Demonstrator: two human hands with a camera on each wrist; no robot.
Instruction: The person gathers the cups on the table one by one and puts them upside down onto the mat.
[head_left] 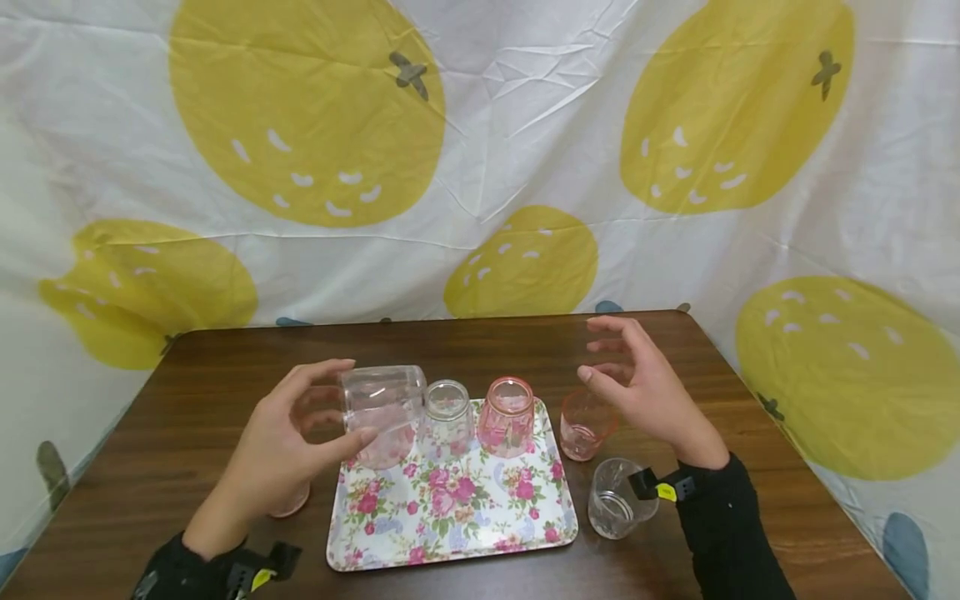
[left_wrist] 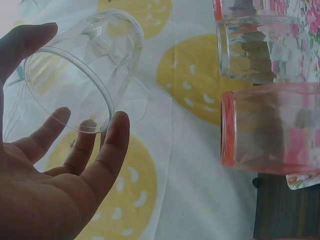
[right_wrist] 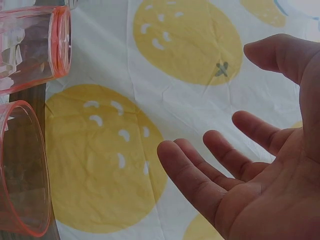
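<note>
My left hand (head_left: pixel 288 442) grips a clear drinking glass (head_left: pixel 386 387) near its rim, between thumb and fingers. The glass is tipped on its side, its base toward the right, above the left back part of a floral tray (head_left: pixel 442 542). A pink glass (head_left: pixel 386 450) shows beneath it on the tray. Beside that, a clear glass (head_left: pixel 447 425) and a pink-rimmed glass (head_left: pixel 508 421) stand upside down. My right hand (head_left: pixel 652 396) hovers with fingers spread and holds nothing, nearest to a pink-rimmed glass (head_left: pixel 581 433) standing mouth up on the table.
Right of the tray, a clear glass (head_left: pixel 615 504) stands on the wooden table (head_left: pixel 240 367), partly behind the right wrist strap. Another pinkish glass (head_left: pixel 292 502) is mostly hidden under the left hand. A lemon-print cloth (head_left: pixel 480 167) hangs behind the table.
</note>
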